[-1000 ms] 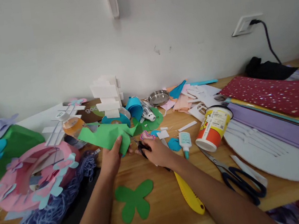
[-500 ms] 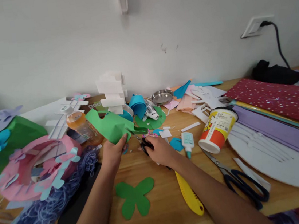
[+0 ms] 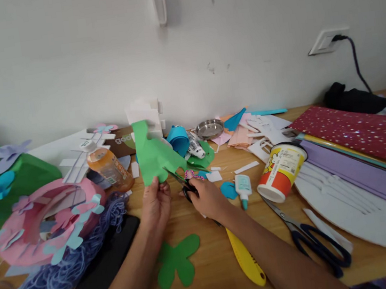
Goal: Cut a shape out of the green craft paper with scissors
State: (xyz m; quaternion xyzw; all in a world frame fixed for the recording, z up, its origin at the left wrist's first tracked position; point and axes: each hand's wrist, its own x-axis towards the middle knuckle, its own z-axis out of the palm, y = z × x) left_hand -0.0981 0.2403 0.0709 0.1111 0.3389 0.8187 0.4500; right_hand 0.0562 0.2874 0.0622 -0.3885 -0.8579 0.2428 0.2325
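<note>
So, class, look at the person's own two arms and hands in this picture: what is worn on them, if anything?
Nothing that shows. The left hand and right hand are bare, without gloves, rings or a watch in view. Both forearms are uncovered from the wrists down to the bottom edge of the picture, with no sleeve, cuff or bracelet visible.

- Two bare forearms enter from the bottom of the frame, no sleeves showing.
- Left hand [image 3: 156, 205], at lower centre: no rings, watch or glove.
- Right hand [image 3: 208, 199], just right of it: likewise unadorned.
</note>
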